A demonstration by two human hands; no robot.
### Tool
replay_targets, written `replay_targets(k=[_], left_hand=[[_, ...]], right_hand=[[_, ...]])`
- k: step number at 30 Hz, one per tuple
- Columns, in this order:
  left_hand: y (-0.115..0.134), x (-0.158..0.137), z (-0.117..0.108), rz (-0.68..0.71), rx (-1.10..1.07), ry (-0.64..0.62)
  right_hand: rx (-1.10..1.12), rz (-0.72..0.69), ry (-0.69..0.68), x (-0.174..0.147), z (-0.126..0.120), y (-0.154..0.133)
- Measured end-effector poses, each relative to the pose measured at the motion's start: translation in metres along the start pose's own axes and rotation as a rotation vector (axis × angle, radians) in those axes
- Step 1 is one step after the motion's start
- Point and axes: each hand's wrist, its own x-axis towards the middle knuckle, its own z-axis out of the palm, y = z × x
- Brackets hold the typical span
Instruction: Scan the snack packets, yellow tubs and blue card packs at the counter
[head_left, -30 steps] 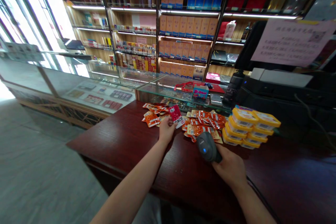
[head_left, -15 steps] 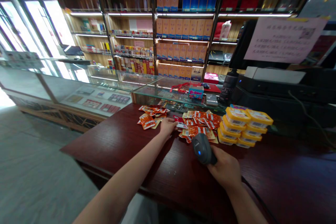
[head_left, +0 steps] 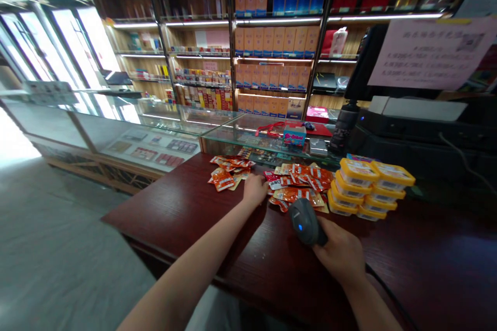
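Note:
My right hand (head_left: 341,251) is wrapped round the handle of a dark grey barcode scanner (head_left: 305,221), which has a blue light on top and a cable trailing back. The scanner's head points at the larger pile of orange snack packets (head_left: 298,181). My left hand (head_left: 255,191) rests low over the counter between two piles, fingers curled down. Its fingertips are at the left edge of a red-and-white packet (head_left: 274,181); whether they grip it is hidden. Left of that hand lies a smaller pile of orange packets (head_left: 229,171).
Stacked yellow plastic tubs (head_left: 359,189) stand right of the packets. Behind are a glass display case (head_left: 225,134) with a small blue-and-pink box (head_left: 294,136) on it, a dark bottle (head_left: 344,126), and a monitor bearing a pink notice (head_left: 427,57). The dark wooden counter (head_left: 186,217) ends at the left.
The view has shifted slightly, so everything sits a little further right. Less of the red-and-white packet stands out from the pile beside my left fingertips. My right hand still holds the scanner.

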Motion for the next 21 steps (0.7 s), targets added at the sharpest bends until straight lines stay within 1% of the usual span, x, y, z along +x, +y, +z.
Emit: replay_targets(k=[2, 4, 6, 8, 10, 12, 14, 15, 18, 21], left_hand=[[-0.008, -0.002, -0.013, 0.001, 0.020, 0.094], [-0.019, -0.003, -0.030, -0.043, 0.094, 0.187], [-0.032, -0.003, -0.047, -0.162, 0.211, 0.264], [-0.047, -0.002, -0.062, -0.336, 0.302, 0.320], [-0.060, -0.002, -0.072, -0.496, 0.328, 0.327], [-0.071, -0.004, -0.076, -0.588, 0.299, 0.283], [-0.077, -0.006, -0.076, -0.608, 0.251, 0.258], [-0.079, -0.007, -0.075, -0.602, 0.229, 0.270], [-0.082, -0.010, -0.072, -0.579, 0.132, 0.381], [-0.086, -0.010, -0.068, -0.530, -0.077, 0.523]], right_hand=[[-0.004, -0.008, 0.003, -0.001, 0.000, 0.000], [-0.006, -0.004, 0.003, -0.001, -0.001, -0.001], [-0.006, 0.006, 0.000, -0.001, -0.002, -0.002], [-0.006, 0.008, 0.002, -0.001, -0.002, -0.003], [-0.010, 0.001, 0.002, -0.001, -0.001, -0.003], [-0.018, 0.001, -0.007, -0.001, 0.000, -0.002], [-0.024, -0.006, -0.015, -0.001, 0.002, 0.000], [-0.026, -0.012, -0.016, -0.001, 0.003, 0.001], [-0.030, -0.020, -0.011, -0.002, 0.004, 0.001], [-0.032, -0.010, -0.004, -0.003, 0.004, 0.000]])
